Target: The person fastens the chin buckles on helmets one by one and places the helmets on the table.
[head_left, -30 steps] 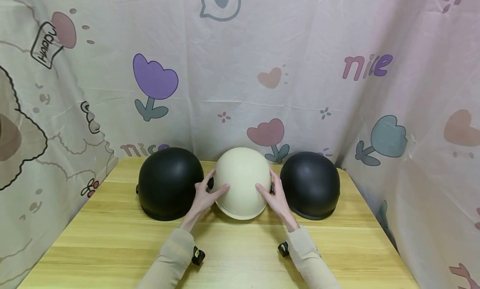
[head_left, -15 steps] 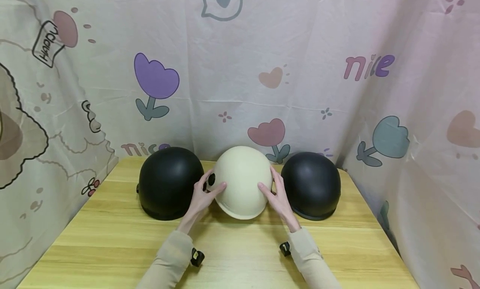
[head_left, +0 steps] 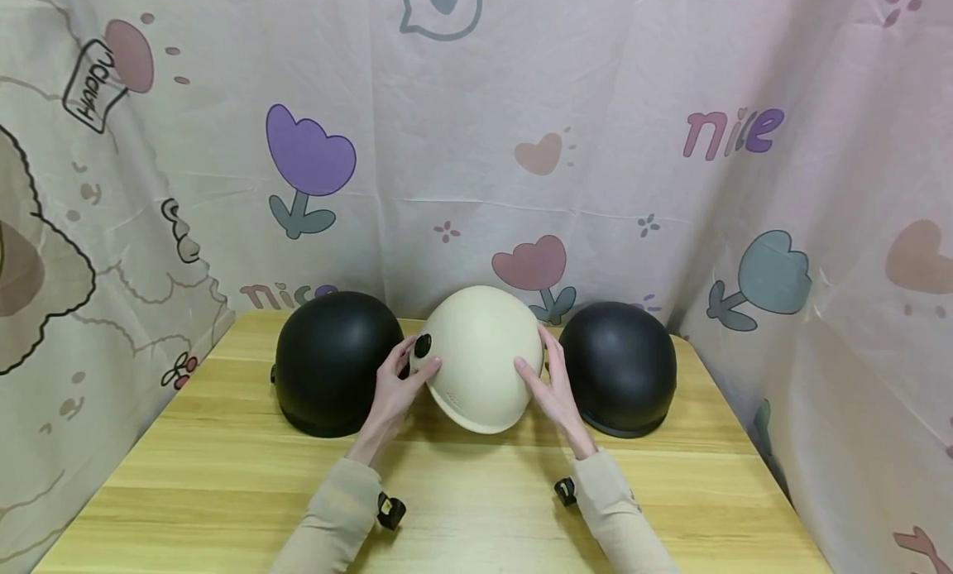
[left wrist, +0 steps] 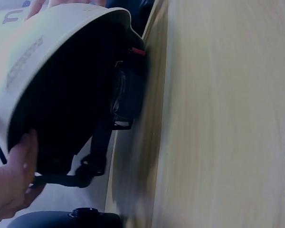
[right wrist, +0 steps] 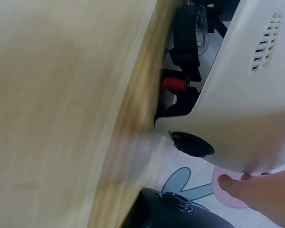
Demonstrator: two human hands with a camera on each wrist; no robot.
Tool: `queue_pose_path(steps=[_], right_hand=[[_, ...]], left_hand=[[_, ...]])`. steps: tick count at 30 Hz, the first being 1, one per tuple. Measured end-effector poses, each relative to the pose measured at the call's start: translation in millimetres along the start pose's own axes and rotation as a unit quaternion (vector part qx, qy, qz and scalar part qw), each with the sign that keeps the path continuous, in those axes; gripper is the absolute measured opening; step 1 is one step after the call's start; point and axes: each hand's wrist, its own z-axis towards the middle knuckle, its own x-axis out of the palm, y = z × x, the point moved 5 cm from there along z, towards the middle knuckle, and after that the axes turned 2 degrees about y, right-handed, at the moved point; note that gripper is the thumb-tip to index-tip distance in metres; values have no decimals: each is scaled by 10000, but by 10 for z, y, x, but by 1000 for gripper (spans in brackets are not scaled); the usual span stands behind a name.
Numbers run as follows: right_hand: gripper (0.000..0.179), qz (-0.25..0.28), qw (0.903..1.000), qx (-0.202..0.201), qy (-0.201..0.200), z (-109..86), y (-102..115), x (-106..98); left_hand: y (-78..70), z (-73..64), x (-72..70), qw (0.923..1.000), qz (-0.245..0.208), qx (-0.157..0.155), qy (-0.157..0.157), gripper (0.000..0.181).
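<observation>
A cream helmet (head_left: 482,351) is held by both hands between two black ones. My left hand (head_left: 389,396) grips its left side, thumb on the shell near a black round knob (head_left: 423,346). At the right side, my right hand (head_left: 557,396) holds it with the thumb on the shell. The helmet is tilted, its left edge raised. The left wrist view shows its dark inside, a hanging black strap (left wrist: 101,137), and my left hand's fingers (left wrist: 26,154) at the rim. A red buckle piece (right wrist: 173,84) and vent slots (right wrist: 267,42) show in the right wrist view.
One black helmet (head_left: 337,365) stands close to my left hand, another black helmet (head_left: 618,369) close to my right. The wooden table (head_left: 476,508) extends toward me. Behind it hangs a printed curtain (head_left: 447,144).
The cream helmet has turned and tilted, its left side coming up and the black knob showing more. My left hand has moved slightly left with it; the right hand has barely moved.
</observation>
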Motion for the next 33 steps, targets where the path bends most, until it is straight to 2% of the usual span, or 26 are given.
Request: queue_pose_path(steps=[3,6,11,16,18,22,27,33], right_hand=[[73,29,10000,9,-13,-5,12,9],[72,79,10000,34,-4,-10,14,21],[72,181,9998,109,33,-22,18,37],[70,254,9996,63,94,-21,22,46],[67,327,9994,-4,120,-22,33,46],[64,465,9988,-97,149,-23,47,51],[62,481,9986,-166,168,-28,79,73],[59,579,9979,-162,229,-44,182,87]], left_hand=[[-13,7,12,9988,-479,-32,26,70],[-30,21,25,9925,-1216,-63,102,70],[-32,31,26,9725,-2303,-133,306,73],[-61,34,29,9529,-3001,17,447,73],[-93,34,36,9480,-3143,135,483,73],[-167,29,58,9449,-3219,254,531,69],[-238,26,63,9434,-3279,216,438,64],[-348,14,75,9453,-3233,304,322,63]])
